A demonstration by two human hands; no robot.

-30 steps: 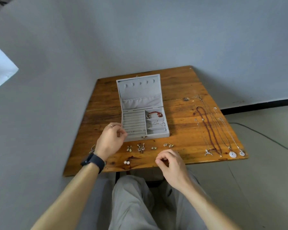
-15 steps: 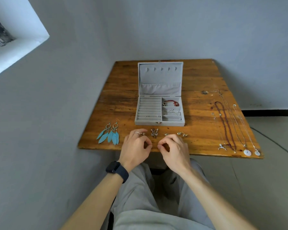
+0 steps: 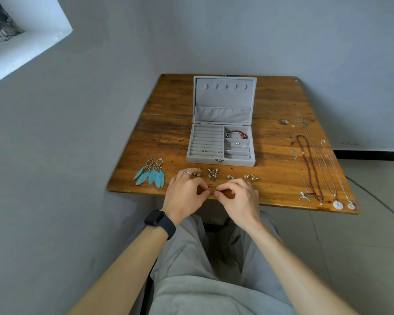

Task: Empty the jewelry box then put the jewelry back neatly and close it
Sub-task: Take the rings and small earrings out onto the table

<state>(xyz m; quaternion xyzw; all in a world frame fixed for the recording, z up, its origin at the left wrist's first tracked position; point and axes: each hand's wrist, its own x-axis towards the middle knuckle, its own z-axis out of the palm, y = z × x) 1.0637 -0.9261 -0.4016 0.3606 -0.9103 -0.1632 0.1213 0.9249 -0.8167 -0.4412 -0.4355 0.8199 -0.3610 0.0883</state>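
The grey jewelry box (image 3: 221, 161) stands open on the wooden table (image 3: 168, 123), its lid upright. A red bead bracelet (image 3: 237, 134) and a silver bangle (image 3: 240, 146) lie in its right compartments, and small rings sit in the ring rolls. At the table's near edge my left hand (image 3: 184, 194) and my right hand (image 3: 239, 198) each pinch a small stud earring, fingertips almost meeting. Behind my hands lies a row of small earrings (image 3: 213, 173). Blue feather earrings (image 3: 151, 173) lie to the left.
Several necklaces (image 3: 314, 164) are laid out in lines on the table's right side, pendants near the front edge. Grey walls close in at the left and behind the table. A cable runs over the floor at the right. My knees are under the table's near edge.
My left hand came back from the box front to the table's near edge. Both hands now meet there, each pinching a small stud. The view shifted left, bringing the feather earrings into sight.
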